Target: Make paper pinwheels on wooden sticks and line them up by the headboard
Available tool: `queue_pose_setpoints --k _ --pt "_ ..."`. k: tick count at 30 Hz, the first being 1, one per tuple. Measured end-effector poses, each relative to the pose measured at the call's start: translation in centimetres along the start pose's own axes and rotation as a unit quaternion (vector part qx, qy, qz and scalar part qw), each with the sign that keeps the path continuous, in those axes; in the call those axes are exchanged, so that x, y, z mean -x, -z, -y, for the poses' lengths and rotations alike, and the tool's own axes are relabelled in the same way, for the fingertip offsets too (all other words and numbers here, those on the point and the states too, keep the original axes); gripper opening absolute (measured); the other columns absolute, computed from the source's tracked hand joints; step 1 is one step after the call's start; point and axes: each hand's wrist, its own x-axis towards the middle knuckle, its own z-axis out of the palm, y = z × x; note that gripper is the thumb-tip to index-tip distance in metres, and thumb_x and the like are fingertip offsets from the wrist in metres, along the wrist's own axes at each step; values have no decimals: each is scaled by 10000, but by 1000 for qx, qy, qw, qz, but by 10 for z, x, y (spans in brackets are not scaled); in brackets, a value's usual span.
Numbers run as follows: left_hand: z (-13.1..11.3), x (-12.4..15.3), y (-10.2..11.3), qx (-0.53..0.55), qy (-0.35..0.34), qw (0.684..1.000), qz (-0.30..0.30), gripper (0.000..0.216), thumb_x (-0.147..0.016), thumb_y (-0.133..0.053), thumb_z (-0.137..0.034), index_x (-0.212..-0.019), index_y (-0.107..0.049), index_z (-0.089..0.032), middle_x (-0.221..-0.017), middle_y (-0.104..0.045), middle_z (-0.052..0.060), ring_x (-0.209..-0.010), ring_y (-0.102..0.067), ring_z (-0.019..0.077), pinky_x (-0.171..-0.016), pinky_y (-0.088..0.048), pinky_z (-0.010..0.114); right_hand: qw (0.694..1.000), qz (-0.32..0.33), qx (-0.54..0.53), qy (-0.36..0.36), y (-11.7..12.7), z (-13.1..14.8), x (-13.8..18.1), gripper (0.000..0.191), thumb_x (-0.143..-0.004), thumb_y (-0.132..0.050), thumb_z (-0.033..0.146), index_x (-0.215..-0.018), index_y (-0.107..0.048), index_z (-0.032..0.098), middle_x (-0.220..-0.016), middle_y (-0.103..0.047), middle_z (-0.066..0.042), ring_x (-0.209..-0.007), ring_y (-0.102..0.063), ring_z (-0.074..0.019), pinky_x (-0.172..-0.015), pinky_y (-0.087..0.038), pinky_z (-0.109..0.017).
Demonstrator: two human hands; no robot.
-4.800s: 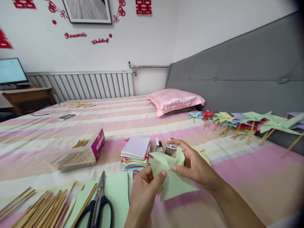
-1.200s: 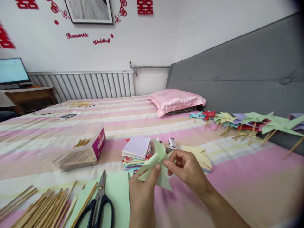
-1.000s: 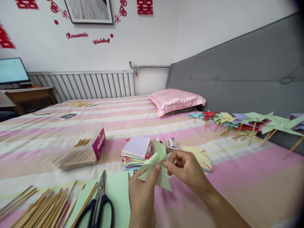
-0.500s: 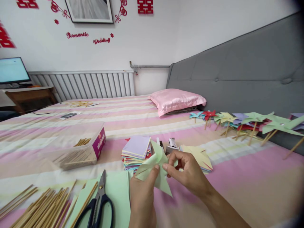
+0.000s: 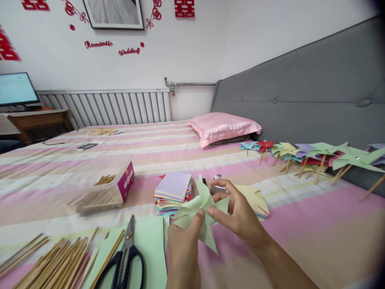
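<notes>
A light green paper pinwheel is held up over the bed, its blades folded toward the centre. My left hand is closed on it from below left, with the thumb pressing at the centre. From the right, my right hand has its thumb on the right blade near the middle. That blade lies between the thumb and the loosely curled fingers, and the index finger is raised. How the fingers sit behind the paper is hidden.
Scissors lie on green paper, beside loose wooden sticks. Behind stand a clear box of sticks, stacked coloured paper and yellow paper. Finished pinwheels line the headboard.
My right hand has loosened its pinch; its index finger has lifted and the fingers have spread. More of the pinwheel's right blade now shows. The left hand stays nearly still.
</notes>
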Motion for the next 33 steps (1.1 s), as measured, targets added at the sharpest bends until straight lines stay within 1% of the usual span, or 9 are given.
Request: queue_pose_setpoints --k 2,7,10,14,16,18,22,26,33 --pt "1 0 0 -6 -9 1000 6 429 -669 -649 -194 -1094 -601 -160 -818 -716 36 -874 -608 206 -794 -423 303 1000 4 -17 0 0 -1 -1 455 -708 -629 238 -1099 -395 242 -767 -614 -2 -698 -583 -177 -605 -448 -273" --pt "1 2 -1 -17 -13 999 26 333 -696 -637 -239 -1014 -642 -141 -773 -707 50 -793 -613 200 -742 -430 303 998 3 -60 -3 0 -7 -4 466 -665 -661 238 -1068 -425 232 -689 -602 18 -661 -579 -165 -593 -448 -261" --pt "-1 3 0 -17 3 999 49 278 -694 -640 -255 -946 -669 -141 -730 -700 44 -732 -609 183 -696 -432 278 995 11 -95 -15 3 -10 -5 478 -644 -677 254 -1061 -443 233 -678 -590 30 -634 -579 -156 -582 -447 -256" --pt "-10 0 8 -17 39 996 73 207 -681 -633 -298 -778 -699 -128 -715 -691 52 -642 -570 146 -600 -423 231 991 39 -122 -41 13 -11 -6 538 -613 -700 282 -1088 -454 232 -693 -569 32 -651 -589 -164 -575 -451 -258" --pt "-15 -3 13 -33 46 996 76 234 -684 -611 -339 -733 -700 -128 -701 -683 53 -638 -563 148 -574 -418 221 990 58 -114 -54 19 -11 -7 560 -604 -706 281 -1102 -455 226 -701 -561 29 -665 -587 -168 -568 -449 -253" --pt "-19 -5 17 -64 65 991 98 276 -677 -603 -378 -734 -698 -126 -667 -673 57 -629 -567 157 -558 -414 221 989 85 -105 -66 25 -9 -6 554 -611 -701 265 -1106 -456 226 -700 -550 32 -664 -580 -164 -563 -446 -248" --pt "-15 -9 19 -137 101 976 136 312 -595 -680 -412 -703 -682 -120 -584 -651 59 -534 -560 153 -511 -395 229 986 136 -67 -69 30 -7 -3 505 -647 -673 200 -1104 -467 252 -705 -534 47 -650 -563 -138 -583 -438 -234" --pt "0 -14 20 -176 87 970 141 259 -505 -753 -337 -627 -652 -133 -577 -661 55 -481 -538 131 -477 -378 223 988 142 -5 -68 29 -7 -1 503 -648 -658 159 -1102 -476 276 -728 -535 45 -658 -553 -136 -571 -422 -221" --pt "8 -18 22 -199 75 964 163 163 -525 -712 -238 -528 -580 -143 -483 -591 1 -426 -485 99 -427 -340 196 985 149 73 -43 28 -2 0 508 -636 -638 124 -1087 -476 290 -723 -552 53 -705 -583 -160 -647 -445 -263"
